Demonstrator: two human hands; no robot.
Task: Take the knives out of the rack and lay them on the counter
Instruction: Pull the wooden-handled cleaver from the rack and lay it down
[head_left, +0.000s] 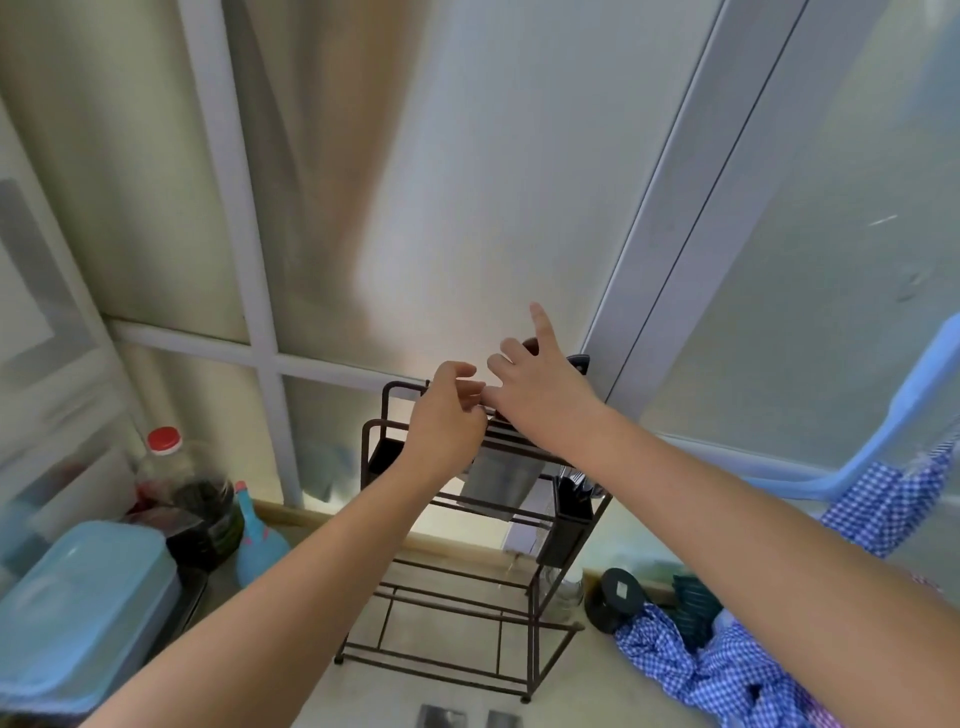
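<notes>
A dark metal wire rack stands on the pale counter against the frosted window. A broad cleaver blade hangs from its top tier. Two dark knife handles stick up at the top, mostly hidden behind my right hand. That hand hovers over them with fingers spread and the index finger raised. My left hand is at the rack's top rail with fingers loosely curled and nothing visible in it. Two grey metallic shapes lie on the counter at the bottom edge.
A black utensil caddy hangs on the rack's right side. Left of the rack are a teal lidded box, a dark red-capped bottle and a blue spray bottle. To the right are a glass jar, a dark-lidded jar and blue checked cloth.
</notes>
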